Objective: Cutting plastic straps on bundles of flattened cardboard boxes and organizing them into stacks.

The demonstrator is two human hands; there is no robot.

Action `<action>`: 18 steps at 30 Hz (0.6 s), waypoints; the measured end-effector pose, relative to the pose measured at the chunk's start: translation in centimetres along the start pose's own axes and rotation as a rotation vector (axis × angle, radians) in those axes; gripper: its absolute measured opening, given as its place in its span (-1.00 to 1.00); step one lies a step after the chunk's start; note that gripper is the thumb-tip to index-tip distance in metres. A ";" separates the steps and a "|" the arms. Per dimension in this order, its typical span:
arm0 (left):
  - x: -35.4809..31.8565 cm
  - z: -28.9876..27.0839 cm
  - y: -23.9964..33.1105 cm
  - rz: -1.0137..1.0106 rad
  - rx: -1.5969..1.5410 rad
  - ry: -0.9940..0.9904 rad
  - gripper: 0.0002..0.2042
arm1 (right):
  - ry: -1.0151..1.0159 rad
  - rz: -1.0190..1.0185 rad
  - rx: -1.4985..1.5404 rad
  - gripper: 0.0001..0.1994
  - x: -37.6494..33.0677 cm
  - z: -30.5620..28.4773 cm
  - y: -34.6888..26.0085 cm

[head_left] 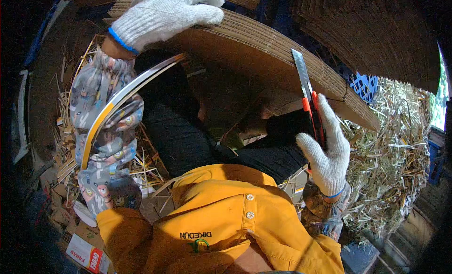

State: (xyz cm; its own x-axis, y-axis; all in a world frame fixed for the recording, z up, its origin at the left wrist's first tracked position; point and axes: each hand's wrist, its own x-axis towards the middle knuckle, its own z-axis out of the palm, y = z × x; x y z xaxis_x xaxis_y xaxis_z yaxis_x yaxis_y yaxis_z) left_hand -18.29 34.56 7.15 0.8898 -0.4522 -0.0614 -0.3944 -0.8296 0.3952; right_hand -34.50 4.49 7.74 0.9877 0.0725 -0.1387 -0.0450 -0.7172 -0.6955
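In a white knitted glove with a blue cuff, my left hand [165, 17] lies over the upper left edge of a stack of corrugated cardboard sheets [263, 40], thumb along the near side. The stack leans across in front of my legs. My right hand [327, 156], gloved too, holds a red and black utility knife [310, 114] between thumb and fingers. Its long blade is out, pointing up and away beside the sheets' layered edge. A curved strip [106, 116], yellow, white and grey, arcs across my left sleeve; its lower end is hard to make out.
Shredded paper or straw-like strips [391, 156] form a large heap at the right, beside a blue plastic lattice [365, 85]. More cardboard [367, 33] stands in layers at the far right. Loose scraps [146, 175] and a printed carton [87, 250] lie on the left.
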 end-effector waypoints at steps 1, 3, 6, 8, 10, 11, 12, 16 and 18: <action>0.1 0.0 0.0 -0.020 -0.003 -0.006 -0.53 | -0.003 0.001 -0.003 -0.29 0.1 -0.1 0.1; 0.8 0.1 -0.4 -0.029 -0.008 -0.009 -0.53 | -0.004 -0.056 -0.047 -0.28 0.2 -0.3 0.3; 0.3 0.1 -2.2 -0.032 0.061 0.025 -0.53 | -0.040 -0.051 -0.040 -0.28 0.4 -0.3 -0.4; 1.6 1.5 -2.3 0.059 0.088 0.059 -0.53 | -0.017 -0.021 -0.065 -0.28 0.4 -0.3 0.1; 2.9 2.5 -0.5 0.110 0.038 0.088 -0.54 | 0.021 0.027 -0.093 -0.28 0.2 -0.5 1.2; 3.0 2.5 0.1 0.116 0.040 0.085 -0.54 | 0.022 0.020 -0.108 -0.28 0.1 -0.8 1.5; 0.9 1.0 0.0 0.077 0.092 0.101 -0.54 | -0.018 -0.031 -0.104 -0.28 0.3 -0.7 0.7; 1.2 0.3 -1.0 0.026 0.117 0.024 -0.53 | -0.028 -0.053 -0.120 -0.28 0.3 -0.8 -0.2; 0.7 0.5 -1.5 0.029 0.077 0.040 -0.53 | 0.025 -0.051 -0.056 -0.28 0.3 -0.7 0.1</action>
State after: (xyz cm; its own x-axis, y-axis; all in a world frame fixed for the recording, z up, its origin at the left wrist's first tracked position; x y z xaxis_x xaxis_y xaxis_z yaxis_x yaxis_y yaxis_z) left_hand -17.17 35.28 6.02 0.8856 -0.4642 -0.0142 -0.4351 -0.8399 0.3244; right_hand -34.07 3.92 8.09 0.9919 0.0929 -0.0862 0.0129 -0.7508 -0.6604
